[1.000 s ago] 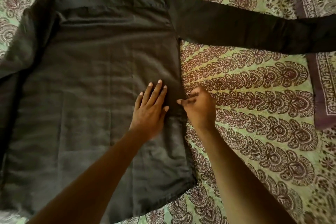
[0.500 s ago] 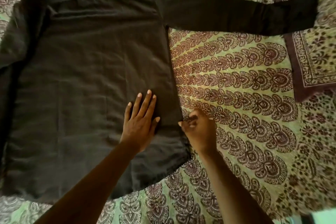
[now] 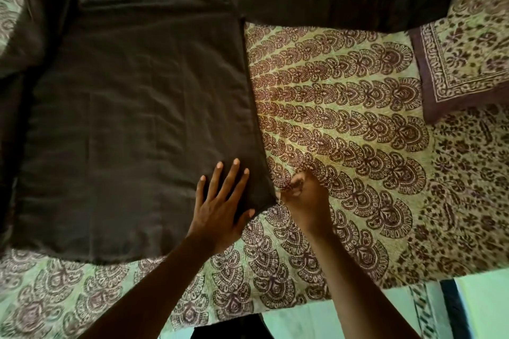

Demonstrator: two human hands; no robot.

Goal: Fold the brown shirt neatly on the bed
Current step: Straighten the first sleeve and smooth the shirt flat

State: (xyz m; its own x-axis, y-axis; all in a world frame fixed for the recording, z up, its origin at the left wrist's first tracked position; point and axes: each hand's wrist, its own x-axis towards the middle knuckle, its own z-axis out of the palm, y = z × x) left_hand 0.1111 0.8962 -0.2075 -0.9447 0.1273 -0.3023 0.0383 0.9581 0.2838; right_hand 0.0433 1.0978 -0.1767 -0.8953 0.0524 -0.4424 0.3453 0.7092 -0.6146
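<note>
dark brown plain shirt (image 3: 132, 124); pale green bedsheet (image 3: 344, 129) with maroon paisley print; pillow (image 3: 462, 58) bordered in purple-brown.

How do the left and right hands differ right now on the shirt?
The left hand lies flat on the brown shirt with fingers straight and spread; the right hand is curled, pinching the shirt's side edge. The left sits wholly on the fabric; the right is mostly over the bedsheet. Both work near the lower right corner.

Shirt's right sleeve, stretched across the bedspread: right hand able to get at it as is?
Probably yes. The sleeve lies flat and uncovered; only bare bedspread separates it from the right hand, though it needs a long forward stretch.
</note>
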